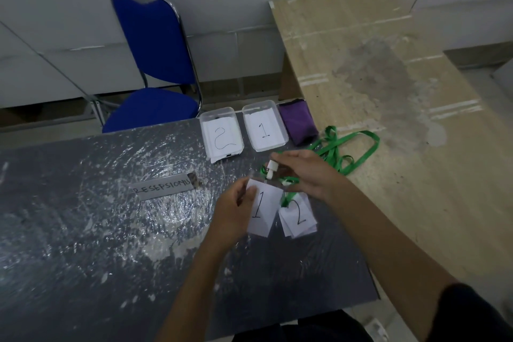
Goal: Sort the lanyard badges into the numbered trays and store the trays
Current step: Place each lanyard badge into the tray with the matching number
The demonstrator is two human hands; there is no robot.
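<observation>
A dark grey table (83,230), its top smeared with pale streaks, carries two clear trays at its far edge, tray 2 (221,134) left of tray 1 (265,129); a purple pouch (298,121) just beside; tangled green lanyards (347,151); a "RESEPSIONIS" nameplate (163,189); badges marked 2 (298,218)

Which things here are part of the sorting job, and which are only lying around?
Job: tray 1, tray 2, badge 1 pinched by left hand, badge 2, green lanyards, right hand.
Lying about: purple pouch, RESEPSIONIS sign, blue chair.
</observation>
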